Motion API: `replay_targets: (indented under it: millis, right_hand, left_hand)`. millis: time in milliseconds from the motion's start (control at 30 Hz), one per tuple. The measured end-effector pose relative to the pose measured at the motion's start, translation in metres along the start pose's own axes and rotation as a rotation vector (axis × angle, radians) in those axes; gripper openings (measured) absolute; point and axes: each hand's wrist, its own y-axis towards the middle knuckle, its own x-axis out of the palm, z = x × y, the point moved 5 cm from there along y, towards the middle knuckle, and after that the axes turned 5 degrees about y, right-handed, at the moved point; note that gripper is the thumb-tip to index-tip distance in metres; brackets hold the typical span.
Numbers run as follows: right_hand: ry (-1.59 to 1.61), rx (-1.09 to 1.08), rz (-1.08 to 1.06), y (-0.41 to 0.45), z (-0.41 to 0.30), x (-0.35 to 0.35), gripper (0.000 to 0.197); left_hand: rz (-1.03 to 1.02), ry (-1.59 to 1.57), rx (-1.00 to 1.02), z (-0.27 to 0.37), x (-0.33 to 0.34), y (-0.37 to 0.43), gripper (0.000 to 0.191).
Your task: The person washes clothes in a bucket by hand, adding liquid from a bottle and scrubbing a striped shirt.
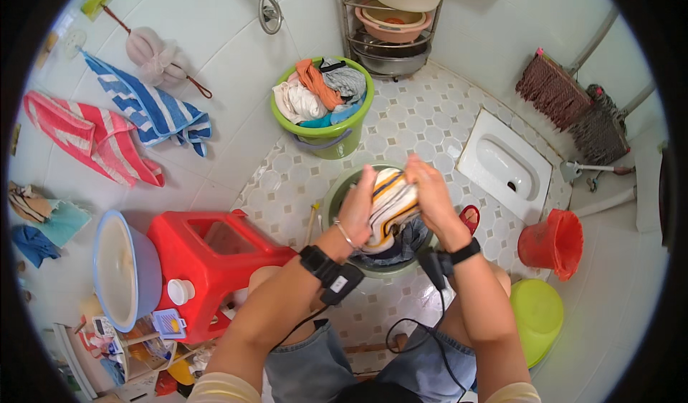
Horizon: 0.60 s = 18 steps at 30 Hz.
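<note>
Between my two hands is a striped cloth garment point(391, 201), white with yellow and dark bands, bunched up above a green basin point(334, 199). My left hand point(357, 209) presses on the garment's left side. On the opposite side, my right hand point(430, 191) grips it, its fingers slightly blurred. Dark blue fabric point(400, 250) lies in the basin under the garment. Each wrist wears a black strap with a small device, and cables hang from both. The hands and cloth hide much of the basin's inside.
Ahead stands a green bucket point(338, 137) heaped with clothes. A red plastic stool point(215, 263) and a blue basin point(129, 274) are at left. To the right are a squat toilet point(505, 161), a red bin point(548, 247) and mops point(556, 88). A rack point(346, 5) holds basins.
</note>
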Motion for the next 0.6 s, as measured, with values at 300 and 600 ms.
replay_targets:
  millis: [300,600]
  right_hand:
    - [0.309,0.131,-0.060,-0.016,-0.045,-0.011,0.039]
    - [0.046,0.207,0.233,-0.011,-0.007,-0.033,0.041]
  left_hand:
    - [-0.039,0.233,0.177,0.038,0.009,-0.024,0.052]
    - [-0.091,0.081,0.093,0.030,0.013,-0.009,0.043]
